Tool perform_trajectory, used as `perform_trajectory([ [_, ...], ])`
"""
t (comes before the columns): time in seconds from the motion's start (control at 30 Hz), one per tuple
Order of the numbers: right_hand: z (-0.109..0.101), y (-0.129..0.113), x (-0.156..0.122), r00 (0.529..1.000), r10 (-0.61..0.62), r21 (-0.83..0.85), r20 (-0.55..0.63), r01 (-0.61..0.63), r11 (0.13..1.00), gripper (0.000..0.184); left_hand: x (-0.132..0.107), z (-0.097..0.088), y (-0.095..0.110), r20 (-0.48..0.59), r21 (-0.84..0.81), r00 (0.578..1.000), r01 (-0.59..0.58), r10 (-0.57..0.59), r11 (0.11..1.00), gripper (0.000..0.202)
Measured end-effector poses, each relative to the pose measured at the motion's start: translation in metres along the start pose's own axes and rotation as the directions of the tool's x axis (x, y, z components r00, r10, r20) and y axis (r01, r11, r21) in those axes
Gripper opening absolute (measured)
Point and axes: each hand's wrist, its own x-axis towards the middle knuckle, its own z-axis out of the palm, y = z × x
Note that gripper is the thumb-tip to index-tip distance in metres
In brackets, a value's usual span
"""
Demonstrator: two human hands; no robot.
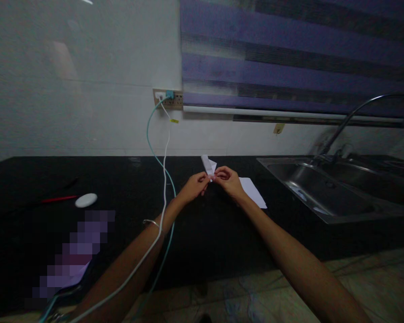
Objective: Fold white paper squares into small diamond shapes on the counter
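Both of my hands meet over the black counter (pixel 222 233) and pinch a small folded piece of white paper (pixel 208 164). My left hand (pixel 195 185) grips its lower left side with the fingers closed. My right hand (pixel 227 179) pinches it from the right, fingers curled. The paper's folded tip sticks up above the fingers. A flat white sheet (pixel 254 192) lies on the counter just right of my right hand. A thin bracelet (pixel 150 221) circles my left wrist.
A steel sink (pixel 319 190) with a curved tap (pixel 363 107) is set into the counter at right. White and teal cables (pixel 164 179) hang from a wall socket (pixel 168 98) across my left arm. A white oval object (pixel 86 200) and a red pen (pixel 59 198) lie at left.
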Motion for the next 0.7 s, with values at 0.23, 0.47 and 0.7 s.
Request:
perform_trajectory([
  [0.23, -0.0009, -0.0014, 0.0005, 0.999, -0.050, -0.120, 0.003, 0.050, 0.992, 0.026, 0.0021, -0.0052, 0.0039, -0.089, -0.015, 0.996, -0.015, 0.014, 1.000, 0.033],
  [0.47, 0.0013, -0.0048, -0.0060, 0.963, -0.249, -0.418, -0.108, 0.183, 0.890, 0.019, 0.0019, -0.0077, 0.0060, -0.176, 0.035, 0.984, -0.019, 0.025, 0.999, 0.038],
  [0.7, 0.0025, -0.0011, -0.0040, 0.975, -0.193, -0.356, -0.109, 0.143, 0.923, 0.020, -0.0010, -0.0081, 0.0095, -0.193, 0.117, 0.979, -0.046, 0.068, 0.992, 0.043],
])
